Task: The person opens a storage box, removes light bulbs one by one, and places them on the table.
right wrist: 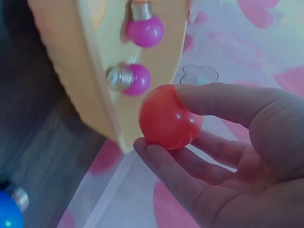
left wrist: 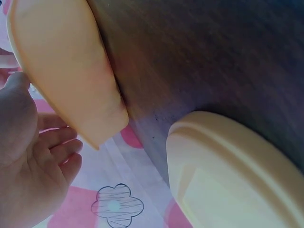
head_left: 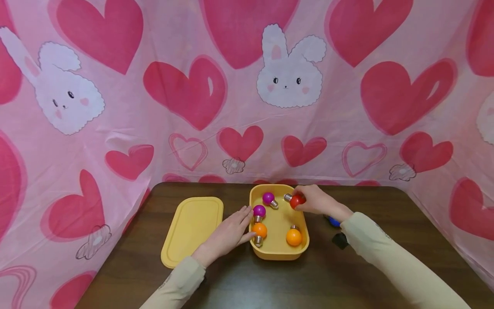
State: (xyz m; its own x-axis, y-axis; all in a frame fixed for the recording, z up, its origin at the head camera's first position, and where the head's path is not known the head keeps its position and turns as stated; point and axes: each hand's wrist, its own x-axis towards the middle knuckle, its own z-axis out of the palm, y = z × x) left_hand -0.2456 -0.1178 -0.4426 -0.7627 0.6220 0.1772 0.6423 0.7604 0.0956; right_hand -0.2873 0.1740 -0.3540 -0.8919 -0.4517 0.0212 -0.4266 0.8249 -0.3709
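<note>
A red light bulb with a silver screw base is pinched between thumb and fingertips of my right hand, over the far right side of a yellow plastic box. Inside the box lie two magenta bulbs toward the far and left sides. An orange bulb lies by the left wall and another orange bulb sits near right. My left hand rests against the box's left rim, fingers extended along it; the left wrist view shows the fingertips at the rim.
A yellow lid lies flat on the brown wooden table, left of the box. Right of it, a blue bulb and a small black object lie partly hidden by the right arm. Behind hangs a pink heart-and-rabbit cloth.
</note>
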